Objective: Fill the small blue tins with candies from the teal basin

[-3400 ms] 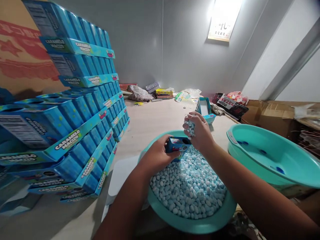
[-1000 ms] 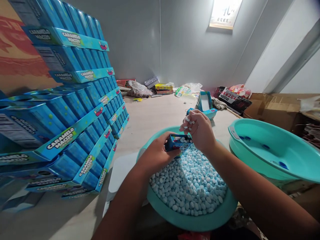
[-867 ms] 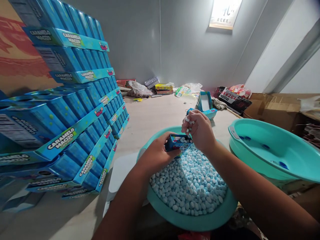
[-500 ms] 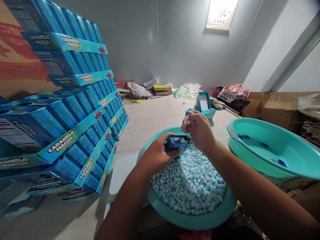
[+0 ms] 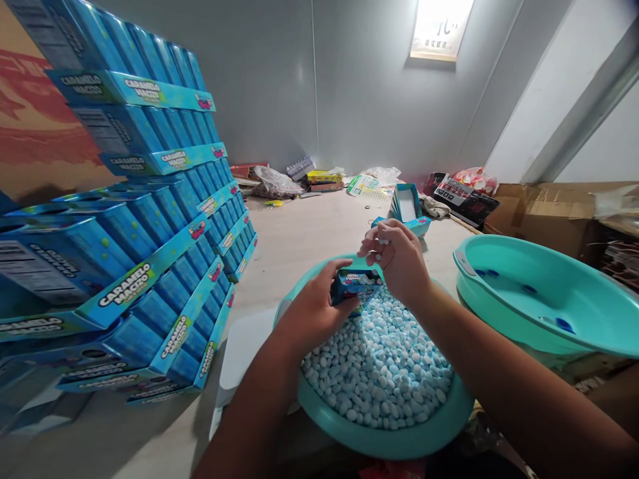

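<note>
A small blue candy box (image 5: 357, 283) sits in my left hand (image 5: 319, 303), thumb in front and fingers behind; pale candies show at its open top. Just to the right and above it is my right hand (image 5: 394, 256), its fingers curled round a few small white candies (image 5: 379, 249). Both hands are over a teal basin (image 5: 384, 442) filled with white and pale blue candies (image 5: 384, 366). How many candies are in the palm is hidden.
Stacked display trays of blue boxes (image 5: 134, 279) rise at the left. A second teal basin (image 5: 544, 273) with a few dark blue pieces stands at the right. Behind are an upright blue carton (image 5: 407, 201), plastic bags (image 5: 277, 181) and cardboard boxes (image 5: 554, 213).
The fingers of my right hand have loosened and spread a little, the hand shifting slightly left. My left hand keeps the candy box in nearly the same place.
</note>
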`<state>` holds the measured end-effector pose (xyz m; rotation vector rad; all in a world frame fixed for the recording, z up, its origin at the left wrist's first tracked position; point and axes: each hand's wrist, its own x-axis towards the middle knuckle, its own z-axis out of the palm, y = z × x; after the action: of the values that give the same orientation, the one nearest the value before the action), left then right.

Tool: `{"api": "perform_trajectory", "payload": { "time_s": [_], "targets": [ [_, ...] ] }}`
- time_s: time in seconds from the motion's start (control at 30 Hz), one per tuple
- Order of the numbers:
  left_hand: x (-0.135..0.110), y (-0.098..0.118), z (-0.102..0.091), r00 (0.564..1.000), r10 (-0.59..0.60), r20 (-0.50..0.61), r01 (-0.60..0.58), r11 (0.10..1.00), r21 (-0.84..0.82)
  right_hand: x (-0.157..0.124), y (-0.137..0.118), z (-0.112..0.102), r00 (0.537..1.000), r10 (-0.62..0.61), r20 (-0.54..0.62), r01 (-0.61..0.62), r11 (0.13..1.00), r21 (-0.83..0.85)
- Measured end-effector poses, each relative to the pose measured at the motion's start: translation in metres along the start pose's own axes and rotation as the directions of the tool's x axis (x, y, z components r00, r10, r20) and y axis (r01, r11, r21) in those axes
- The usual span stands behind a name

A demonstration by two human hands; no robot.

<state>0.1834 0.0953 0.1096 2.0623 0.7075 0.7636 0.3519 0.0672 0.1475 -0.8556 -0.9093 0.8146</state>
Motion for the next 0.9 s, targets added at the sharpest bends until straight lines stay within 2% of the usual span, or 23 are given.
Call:
{"api": "perform_trajectory", "payload": {
  "time_s": [0.1,0.33,0.47,0.63,0.7,0.8,0.9],
  "targets": [
    [-0.0013,0.0029,-0.0013,0.997,0.080,0.009,-0.080,0.997,0.019,-0.0012,0.0017,0.0008,1.000,0.002,0.022,-0.002,1.000,-0.005],
    [0.0007,0.0029,-0.0009,0.983,0.180,0.032,-0.181,0.983,0.021,-0.0027,0.0076,-0.0010,0.997,-0.045,0.065,0.050,0.995,-0.081],
    [0.0006,0.0006,0.0009,0.983,0.180,0.022,-0.180,0.983,0.015,-0.0035,0.0068,-0.0007,0.995,-0.078,0.063,0.085,0.988,-0.130],
    [-0.0014,-0.0012,0.0011,0.995,0.102,0.001,-0.102,0.994,0.042,-0.0047,0.0060,0.0015,0.993,-0.112,0.028,0.115,0.979,-0.169],
    [-0.0014,-0.0015,0.0010,0.994,0.109,0.001,-0.109,0.993,0.050,-0.0053,0.0062,0.0017,0.991,-0.131,0.013,0.131,0.968,-0.215],
    [0.0001,-0.0022,0.0013,0.985,0.170,0.008,-0.170,0.985,0.035,-0.0065,0.0068,0.0005,0.982,-0.188,0.035,0.188,0.916,-0.353],
    [0.0015,-0.0019,0.0015,0.979,0.201,0.013,-0.201,0.979,0.021,-0.0079,0.0071,-0.0014,0.965,-0.227,0.129,0.260,0.799,-0.542]
  ]
}}
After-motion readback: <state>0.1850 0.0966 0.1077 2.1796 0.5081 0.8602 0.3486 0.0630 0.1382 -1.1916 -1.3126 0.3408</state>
